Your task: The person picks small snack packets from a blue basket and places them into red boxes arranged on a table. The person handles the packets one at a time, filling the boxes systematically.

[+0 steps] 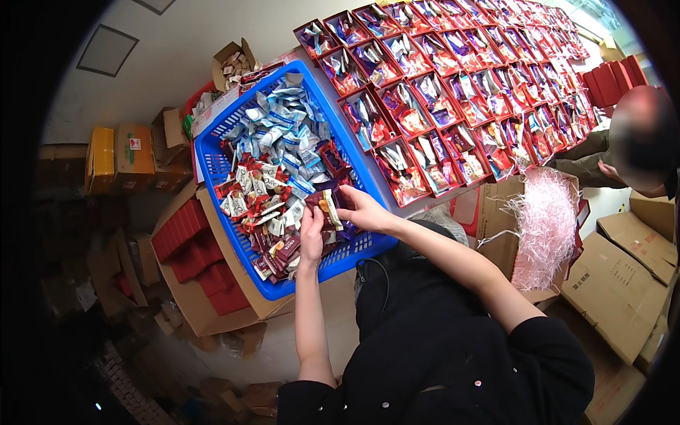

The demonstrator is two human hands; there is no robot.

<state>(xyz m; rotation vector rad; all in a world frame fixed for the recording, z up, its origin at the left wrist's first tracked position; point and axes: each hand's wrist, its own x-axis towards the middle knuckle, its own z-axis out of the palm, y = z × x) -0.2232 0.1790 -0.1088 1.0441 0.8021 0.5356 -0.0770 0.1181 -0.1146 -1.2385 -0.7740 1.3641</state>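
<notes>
Over the near end of a blue plastic basket (380, 241), both of my hands are together. My left hand (311, 234) grips a dark red wrapped snack packet (325, 208) with a cream band from the near side. At the packet's right end, my right hand (365, 208) has its thumb and fingers around it. Blue-and-white packets (287, 133) fill the far part of the basket. Red-and-white packets (255, 183) lie at its left, and more dark red packets (276, 252) lie near my left hand. Purple packets are partly hidden under my right hand.
Rows of open red gift boxes (396, 164) with mixed packets cover the table beyond the basket. A carton of pink shredded paper (544, 234) stands at right, near another person (587, 151). Left of the basket, a carton (236, 321) holds red boxes. Flattened cardboard (616, 292) lies lower right.
</notes>
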